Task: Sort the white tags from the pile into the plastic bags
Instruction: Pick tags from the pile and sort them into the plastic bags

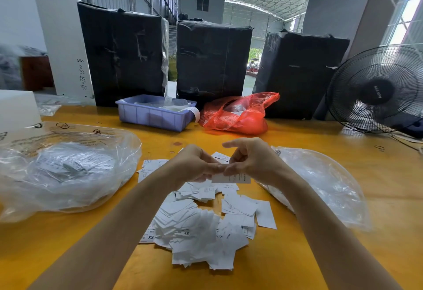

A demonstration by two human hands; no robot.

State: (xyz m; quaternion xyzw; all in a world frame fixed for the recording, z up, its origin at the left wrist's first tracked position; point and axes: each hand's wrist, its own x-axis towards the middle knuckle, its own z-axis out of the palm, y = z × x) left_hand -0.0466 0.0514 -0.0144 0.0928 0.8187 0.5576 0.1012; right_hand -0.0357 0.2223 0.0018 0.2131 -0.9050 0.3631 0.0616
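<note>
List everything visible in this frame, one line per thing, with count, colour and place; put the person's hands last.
tag pile: many, white, table centre near the camera
held tag: one, white, pinched between both hands above the pile
plastic bags: two, clear, left and right of the pile
bin: one, lilac, back of table
red bag: one, beside the bin
wrapped bales: three, black, behind the table
fan: one, black, far right
table: one, yellow
left hand: grip on the tag
right hand: grip on the tag

Bright daylight, soft shadows, warped edges
</note>
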